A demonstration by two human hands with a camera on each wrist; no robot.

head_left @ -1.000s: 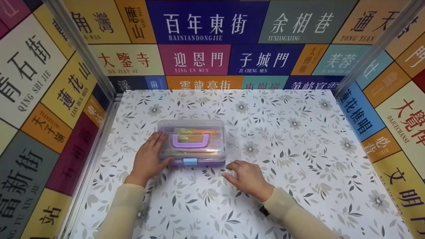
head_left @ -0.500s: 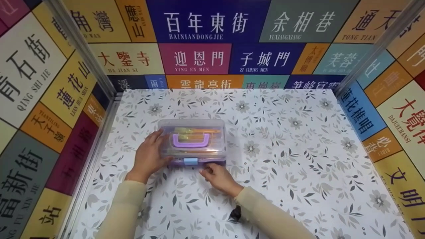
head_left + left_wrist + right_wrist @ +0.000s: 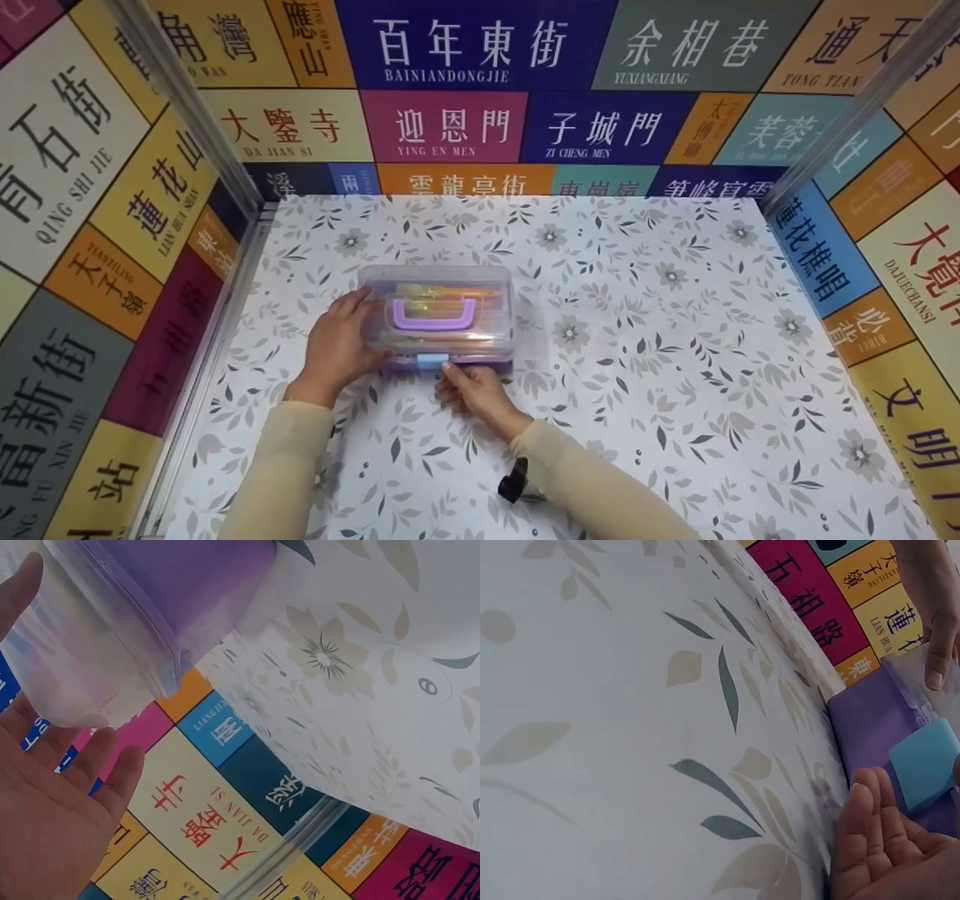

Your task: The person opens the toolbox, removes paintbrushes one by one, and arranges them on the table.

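Right hand slid across, bringing the blue latch within thumb's reach, grip unclear; left hand, fingers extended, touched the box.

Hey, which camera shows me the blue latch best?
The right wrist view: the blue latch appears large beside the right hand. The head view shows it small on the front of the box; the left wrist view doesn't show it.

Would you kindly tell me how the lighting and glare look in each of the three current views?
Head view: bright overall, with a pale streak of glare across the clear lid; left wrist view: the tabletop pale and bright, the left hand darker; right wrist view: dimmer, with soft shadow beside the right hand.
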